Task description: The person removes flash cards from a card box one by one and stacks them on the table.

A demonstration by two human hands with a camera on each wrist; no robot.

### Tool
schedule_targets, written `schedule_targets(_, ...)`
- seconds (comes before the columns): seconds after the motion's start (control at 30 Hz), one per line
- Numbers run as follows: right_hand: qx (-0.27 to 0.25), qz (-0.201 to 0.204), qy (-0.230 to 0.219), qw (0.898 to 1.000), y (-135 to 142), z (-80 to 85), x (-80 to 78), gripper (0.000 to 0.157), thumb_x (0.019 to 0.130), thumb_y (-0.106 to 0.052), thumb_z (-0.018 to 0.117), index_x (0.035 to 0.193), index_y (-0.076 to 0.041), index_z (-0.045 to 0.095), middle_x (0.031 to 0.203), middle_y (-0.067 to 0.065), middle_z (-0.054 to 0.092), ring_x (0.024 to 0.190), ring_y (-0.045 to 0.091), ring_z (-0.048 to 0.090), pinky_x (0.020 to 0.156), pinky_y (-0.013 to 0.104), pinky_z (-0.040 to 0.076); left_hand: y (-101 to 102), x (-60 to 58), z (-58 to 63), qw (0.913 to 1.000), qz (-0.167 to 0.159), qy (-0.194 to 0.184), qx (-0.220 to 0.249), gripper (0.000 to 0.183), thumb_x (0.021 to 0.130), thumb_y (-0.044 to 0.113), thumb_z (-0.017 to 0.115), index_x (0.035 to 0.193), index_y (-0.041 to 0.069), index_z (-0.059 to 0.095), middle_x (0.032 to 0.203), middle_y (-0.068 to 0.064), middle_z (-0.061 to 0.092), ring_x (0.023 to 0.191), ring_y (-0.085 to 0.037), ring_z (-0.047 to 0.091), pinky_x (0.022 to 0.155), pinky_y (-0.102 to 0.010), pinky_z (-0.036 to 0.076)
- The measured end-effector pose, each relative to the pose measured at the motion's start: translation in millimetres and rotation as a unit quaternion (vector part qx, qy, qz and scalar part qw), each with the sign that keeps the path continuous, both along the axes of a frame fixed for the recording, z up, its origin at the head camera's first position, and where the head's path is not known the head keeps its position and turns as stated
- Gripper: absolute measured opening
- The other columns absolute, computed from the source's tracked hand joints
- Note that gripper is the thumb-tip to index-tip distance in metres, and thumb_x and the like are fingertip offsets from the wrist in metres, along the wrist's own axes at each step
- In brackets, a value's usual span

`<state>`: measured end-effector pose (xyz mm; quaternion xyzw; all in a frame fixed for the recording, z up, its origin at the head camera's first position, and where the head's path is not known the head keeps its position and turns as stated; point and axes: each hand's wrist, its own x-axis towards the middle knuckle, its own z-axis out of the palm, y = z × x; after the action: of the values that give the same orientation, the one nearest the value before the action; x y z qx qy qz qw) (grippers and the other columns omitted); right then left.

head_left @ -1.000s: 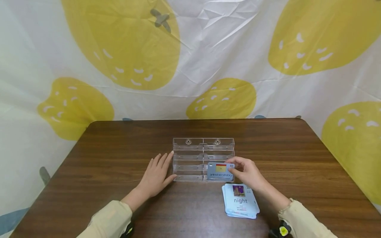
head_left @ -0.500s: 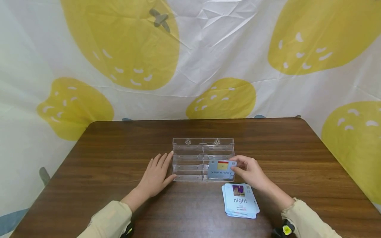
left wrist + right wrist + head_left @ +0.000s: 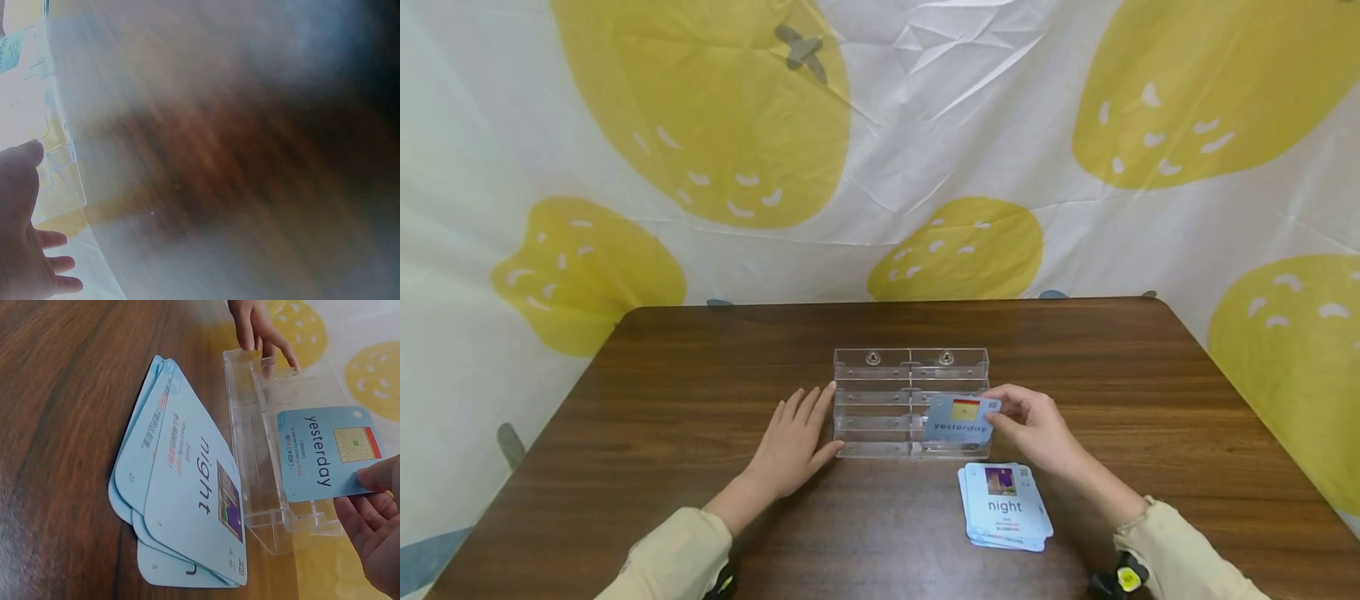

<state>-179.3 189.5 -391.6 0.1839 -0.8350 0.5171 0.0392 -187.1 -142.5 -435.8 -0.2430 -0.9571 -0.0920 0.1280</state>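
Observation:
My right hand (image 3: pixel 1037 425) pinches the right edge of a blue word card (image 3: pixel 962 418) that reads "yesterday". In the right wrist view, the card (image 3: pixel 328 453) is tilted at the lower right tiers of a clear acrylic card rack (image 3: pixel 874 423), thumb on its face and fingers behind. The rack has two columns of stepped pockets. My left hand (image 3: pixel 793 442) lies with spread, straight fingers at the rack's left side, the fingertips and thumb right at its edge. In the left wrist view, the thumb (image 3: pixel 28 153) overlaps the rack's side.
A loose stack of light blue cards (image 3: pixel 1007 507), "night" on top, lies on the brown wooden table (image 3: pixel 700 350) in front of the rack's right half, close to my right forearm. A white cloth (image 3: pixel 760 267) with yellow fruit shapes hangs behind the table.
My right hand has raised the "yesterday" card up and slightly right, from the rack's lowest right tier toward the one above. The left hand and the card stack have stayed in place.

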Motion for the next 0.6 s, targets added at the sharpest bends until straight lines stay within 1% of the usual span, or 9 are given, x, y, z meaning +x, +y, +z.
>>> schedule_targets(0.13, 0.009, -0.011, 0.008, 1.0, 4.1, 0.3, 0.6, 0.017, 0.083, 0.005, 0.059, 0.099, 0.004, 0.062, 0.087, 0.016, 0.068, 0.073, 0.014, 0.063, 0.064, 0.022, 0.05, -0.6, -0.3, -1.3, 1.0, -0.001, 0.001, 0.001, 0.075, 0.086, 0.042, 0.057, 0.144, 0.008, 0.021, 0.133, -0.02, 0.043, 0.123, -0.041, 0.035, 0.098, -0.056, 0.03)
schedule_targets(0.27, 0.002, -0.018, 0.007, 1.0, 8.5, 0.4, 3.0, 0.016, 0.083, 0.005, 0.059, 0.098, 0.005, 0.062, 0.087, 0.017, 0.067, 0.073, 0.012, 0.063, 0.064, 0.022, 0.05, -0.8, -0.5, -1.6, 1.0, -0.002, 0.008, 0.001, 0.076, 0.086, 0.042, 0.057, 0.143, 0.008, 0.022, 0.132, -0.02, 0.043, 0.122, -0.041, 0.036, 0.098, -0.057, 0.031)
schedule_targets(0.43, -0.037, -0.016, -0.005, 0.999, 10.9, 1.6, 7.2, 0.018, 0.082, 0.007, 0.058, 0.099, 0.01, 0.06, 0.089, 0.024, 0.065, 0.074, 0.009, 0.062, 0.062, 0.023, 0.051, -0.6, -1.1, -2.0, 0.9999, -0.002, 0.016, 0.001, 0.076, 0.085, 0.042, 0.058, 0.143, 0.007, 0.023, 0.131, -0.02, 0.044, 0.121, -0.041, 0.037, 0.097, -0.056, 0.032)
schedule_targets(0.6, -0.071, 0.004, -0.026, 0.997, 13.8, 0.8, 9.9, 0.02, 0.082, 0.008, 0.057, 0.102, 0.015, 0.056, 0.092, 0.029, 0.063, 0.077, 0.007, 0.062, 0.065, 0.022, 0.052, -0.5, -0.9, -2.3, 0.9998, -0.003, 0.018, 0.0, 0.076, 0.085, 0.041, 0.059, 0.142, 0.006, 0.023, 0.131, -0.02, 0.044, 0.12, -0.041, 0.038, 0.097, -0.056, 0.032)
